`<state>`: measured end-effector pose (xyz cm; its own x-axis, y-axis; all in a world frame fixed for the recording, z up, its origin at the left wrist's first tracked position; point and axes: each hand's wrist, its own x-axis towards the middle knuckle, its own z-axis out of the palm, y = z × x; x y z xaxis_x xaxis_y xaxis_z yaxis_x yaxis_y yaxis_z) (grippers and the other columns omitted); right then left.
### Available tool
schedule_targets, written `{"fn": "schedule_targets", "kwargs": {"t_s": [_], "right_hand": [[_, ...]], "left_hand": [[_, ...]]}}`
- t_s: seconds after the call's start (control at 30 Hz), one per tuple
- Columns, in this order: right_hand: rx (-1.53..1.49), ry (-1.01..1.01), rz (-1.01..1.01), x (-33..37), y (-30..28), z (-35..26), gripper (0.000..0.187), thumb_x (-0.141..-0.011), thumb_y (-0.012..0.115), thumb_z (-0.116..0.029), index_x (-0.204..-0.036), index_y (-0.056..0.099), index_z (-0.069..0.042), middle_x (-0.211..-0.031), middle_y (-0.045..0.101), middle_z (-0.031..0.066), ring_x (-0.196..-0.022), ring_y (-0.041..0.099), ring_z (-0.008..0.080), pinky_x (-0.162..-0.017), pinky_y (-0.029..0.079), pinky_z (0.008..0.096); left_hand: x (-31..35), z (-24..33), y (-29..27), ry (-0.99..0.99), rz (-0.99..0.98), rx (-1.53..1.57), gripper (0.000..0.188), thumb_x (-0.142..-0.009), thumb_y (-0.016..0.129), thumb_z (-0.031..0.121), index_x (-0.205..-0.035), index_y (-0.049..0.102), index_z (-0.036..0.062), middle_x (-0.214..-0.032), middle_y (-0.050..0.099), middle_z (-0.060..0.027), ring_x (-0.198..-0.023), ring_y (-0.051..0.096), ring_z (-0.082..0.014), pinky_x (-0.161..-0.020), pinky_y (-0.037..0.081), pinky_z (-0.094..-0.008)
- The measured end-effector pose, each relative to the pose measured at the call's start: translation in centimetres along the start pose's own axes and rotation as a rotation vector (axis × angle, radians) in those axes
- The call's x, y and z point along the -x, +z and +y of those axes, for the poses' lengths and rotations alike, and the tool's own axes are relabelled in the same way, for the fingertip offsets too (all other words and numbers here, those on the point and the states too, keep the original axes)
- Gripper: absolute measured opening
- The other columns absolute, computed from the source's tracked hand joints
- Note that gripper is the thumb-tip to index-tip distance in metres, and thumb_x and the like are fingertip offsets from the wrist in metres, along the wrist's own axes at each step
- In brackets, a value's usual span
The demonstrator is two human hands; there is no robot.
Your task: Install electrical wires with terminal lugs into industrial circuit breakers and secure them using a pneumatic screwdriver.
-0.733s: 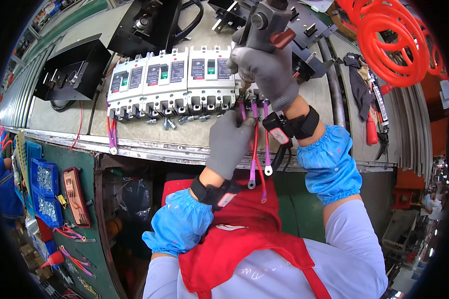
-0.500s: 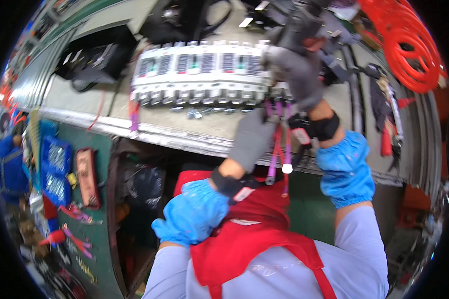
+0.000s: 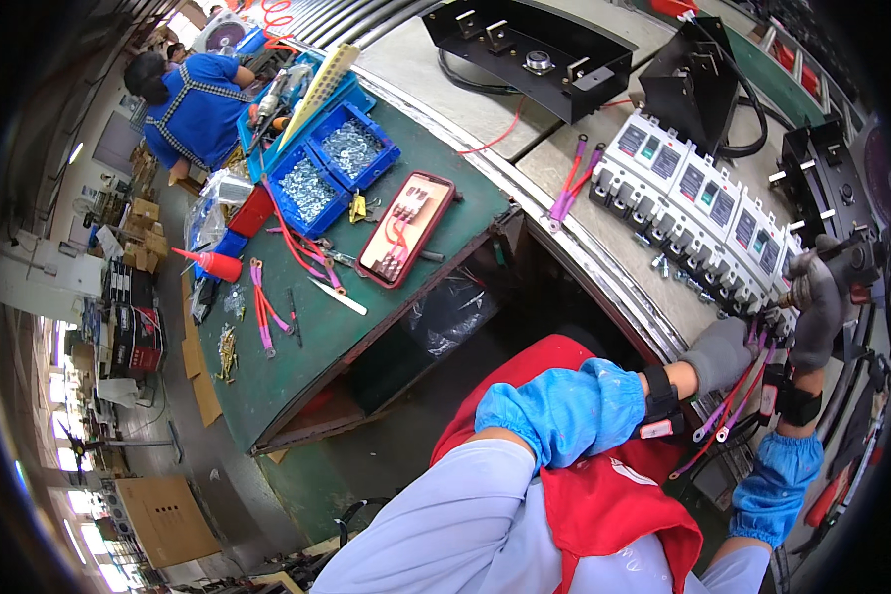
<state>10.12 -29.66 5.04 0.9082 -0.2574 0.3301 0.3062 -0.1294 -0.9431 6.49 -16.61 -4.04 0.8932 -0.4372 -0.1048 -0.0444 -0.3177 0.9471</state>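
Observation:
White circuit breakers [image 3: 698, 193] stand in a row along the bench's edge. At the row's near right end, my left hand [image 3: 718, 354], in a grey glove, closes by the red wires [image 3: 731, 404] with purple sleeves and ring lugs; its fingertips are partly hidden and seem to pinch them. My right hand [image 3: 817, 312], also gloved, wraps round a dark power driver [image 3: 854, 262] just above those wires' upper ends. Where its tip meets the breaker is unclear. Loose screws [image 3: 671, 272] lie before the breakers. Another wire pair [image 3: 572, 188] lies at the row's far left end.
Black metal housings [image 3: 535, 59] sit behind the breakers. On the green side table [image 3: 356, 342] are blue bins [image 3: 394, 153] of small hardware, a phone [image 3: 406, 233], a red squeeze bottle [image 3: 218, 265] and more wires [image 3: 262, 312]. A person in blue [image 3: 203, 114] is at the far left.
The view has swung left, so the breakers and both hands now appear farther right. My hands stay at the same end of the row, with the driver still in the right one.

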Motion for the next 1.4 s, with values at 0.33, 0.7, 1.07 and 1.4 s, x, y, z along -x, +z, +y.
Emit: {"fn": "schedule_targets", "kwargs": {"t_s": [0.33, 0.7, 1.07, 1.4], "right_hand": [[-0.031, 0.045, 0.007, 0.1, 0.5, -0.7, 0.035, -0.088, 0.054, -0.011, -0.12, 0.048, 0.004, -0.085, 0.059, 0.0092, -0.066, 0.052, 0.0095, -0.06, 0.042, 0.0219], [-0.026, -0.034, -0.022, -0.3, -0.4, 0.2, 0.037, -0.089, 0.054, -0.013, -0.122, 0.047, 0.002, -0.086, 0.056, 0.0062, -0.08, 0.055, 0.013, -0.073, 0.047, 0.0282], [-0.008, 0.008, 0.006, 0.1, 0.3, -0.6, 0.035, -0.087, 0.053, -0.008, -0.118, 0.046, 0.006, -0.083, 0.058, 0.0068, -0.076, 0.056, 0.0139, -0.076, 0.046, 0.0285], [-0.025, -0.037, 0.022, 0.0, 0.2, -0.4, 0.035, -0.085, 0.054, -0.008, -0.116, 0.048, 0.006, -0.082, 0.058, 0.0068, -0.075, 0.055, 0.0136, -0.075, 0.047, 0.029]], "left_hand": [[-0.2, 0.1, -0.4, -0.029, -0.069, 0.016, 0.034, -0.088, 0.056, 0.031, -0.091, 0.062, -0.0021, -0.091, 0.063, -0.0271, -0.09, 0.061, -0.0427, -0.081, 0.047, -0.0485], [-0.1, 0.2, -0.8, -0.033, -0.079, 0.061, 0.033, -0.088, 0.056, 0.03, -0.09, 0.063, -0.0021, -0.087, 0.064, -0.0263, -0.087, 0.062, -0.0419, -0.079, 0.048, -0.0477], [-0.4, -0.3, -0.3, -0.008, -0.067, 0.033, 0.033, -0.088, 0.056, 0.03, -0.092, 0.063, -0.0016, -0.087, 0.064, -0.0261, -0.086, 0.062, -0.042, -0.078, 0.048, -0.0477], [-0.1, 0.5, -1.0, -0.041, -0.1, 0.036, 0.034, -0.089, 0.056, 0.03, -0.093, 0.063, -0.0026, -0.087, 0.064, -0.0262, -0.087, 0.062, -0.0414, -0.079, 0.048, -0.0473]]}}
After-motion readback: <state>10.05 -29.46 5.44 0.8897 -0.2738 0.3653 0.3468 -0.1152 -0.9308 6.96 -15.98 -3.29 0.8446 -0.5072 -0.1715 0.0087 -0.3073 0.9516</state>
